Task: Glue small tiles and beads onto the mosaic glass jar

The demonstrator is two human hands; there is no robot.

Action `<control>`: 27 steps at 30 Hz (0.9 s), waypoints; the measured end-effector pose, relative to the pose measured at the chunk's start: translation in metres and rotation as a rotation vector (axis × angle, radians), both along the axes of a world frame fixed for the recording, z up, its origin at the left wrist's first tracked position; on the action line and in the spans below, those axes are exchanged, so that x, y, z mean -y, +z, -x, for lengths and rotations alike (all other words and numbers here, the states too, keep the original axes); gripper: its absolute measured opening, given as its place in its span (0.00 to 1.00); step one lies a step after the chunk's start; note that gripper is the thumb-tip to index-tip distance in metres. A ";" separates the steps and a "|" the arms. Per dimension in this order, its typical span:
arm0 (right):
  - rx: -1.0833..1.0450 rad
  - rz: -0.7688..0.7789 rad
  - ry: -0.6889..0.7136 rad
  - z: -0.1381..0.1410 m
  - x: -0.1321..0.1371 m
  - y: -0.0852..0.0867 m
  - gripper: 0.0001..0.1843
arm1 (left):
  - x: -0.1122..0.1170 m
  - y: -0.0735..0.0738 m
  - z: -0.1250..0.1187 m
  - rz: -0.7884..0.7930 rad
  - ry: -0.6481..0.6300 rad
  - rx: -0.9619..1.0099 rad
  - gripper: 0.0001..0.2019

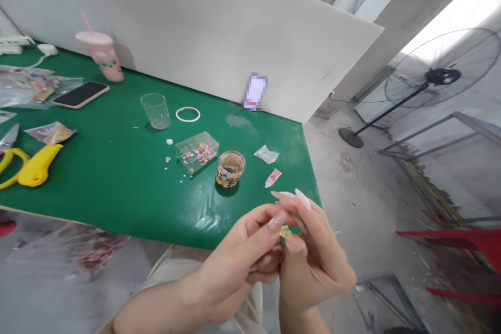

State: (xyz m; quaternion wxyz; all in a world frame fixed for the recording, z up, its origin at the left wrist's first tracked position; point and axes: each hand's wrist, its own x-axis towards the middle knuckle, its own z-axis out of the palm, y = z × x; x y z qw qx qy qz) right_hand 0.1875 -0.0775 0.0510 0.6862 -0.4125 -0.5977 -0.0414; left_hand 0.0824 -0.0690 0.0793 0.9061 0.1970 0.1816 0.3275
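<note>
Over the table's front edge my two hands meet with their fingertips close together. A small yellowish, see-through piece (285, 231) sits between the thumbs; its exact kind is too small to make out. My left hand (242, 255) is closed, its thumb against the piece's left side. My right hand (317, 255) pinches at the piece from the right, its other fingers bent above. Beyond the hands stands a round glass jar (230, 169) covered with colourful mosaic tiles. A clear box (198, 151) of small coloured pieces is beside it. A small pink-and-white tube (273, 178) lies nearer my right hand.
On the green table (117, 182) are a clear cup (155, 111), a white ring (188, 114), a crumpled wrapper (266, 154), yellow scissors (39, 166), a phone (81, 95) and a pink tumbler (102, 55). Another phone (255, 92) leans against the white partition (188, 26). Right is a fan (442, 76).
</note>
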 end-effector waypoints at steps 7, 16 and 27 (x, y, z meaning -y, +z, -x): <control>-0.094 0.105 0.006 0.003 0.004 -0.005 0.22 | 0.002 0.001 -0.002 -0.078 0.108 -0.088 0.16; -0.087 0.140 0.010 0.003 0.002 -0.007 0.22 | 0.001 -0.001 0.000 -0.029 0.090 -0.049 0.15; -0.136 0.190 0.026 -0.002 -0.018 -0.010 0.08 | -0.029 -0.032 0.047 0.059 0.420 -0.234 0.12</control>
